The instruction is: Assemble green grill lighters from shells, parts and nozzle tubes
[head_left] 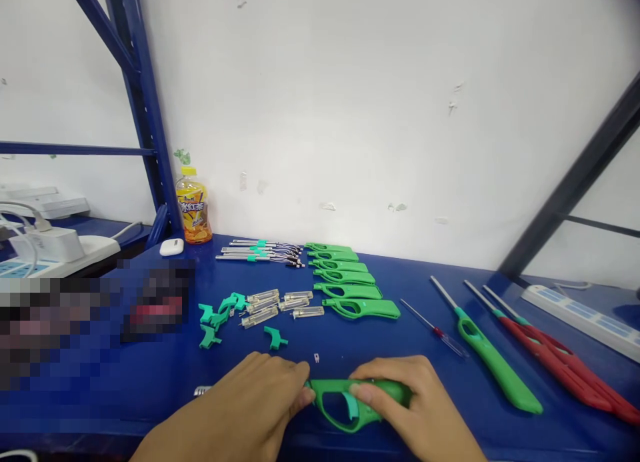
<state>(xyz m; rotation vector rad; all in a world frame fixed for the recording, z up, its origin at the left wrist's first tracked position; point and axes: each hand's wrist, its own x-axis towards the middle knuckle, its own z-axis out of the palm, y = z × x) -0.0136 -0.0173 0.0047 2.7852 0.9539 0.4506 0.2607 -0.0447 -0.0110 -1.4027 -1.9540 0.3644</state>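
Low in the head view, a green long-nosed lighter (336,386) lies sideways between my hands, a teal trigger (352,406) showing inside its loop. My left hand (250,399) is closed, thumb and index finger pinching at the lighter's front end. My right hand (400,395) wraps the handle, its thumb pressed on the body just above the trigger. A slotted metal tip (202,391) pokes out left of my left hand; the hand hides whether it joins the lighter. Just beyond the hands lie a small pale part (317,358) and a loose teal trigger (275,338).
Behind are more teal triggers (209,337), clear fuel tanks (260,315), metal tubes with wires (250,251) and green handle shells (363,308). To the right lie a screwdriver (440,334), a green lighter (493,362), red lighters (555,365) and a power strip (585,315). A bottle (194,209) stands back left.
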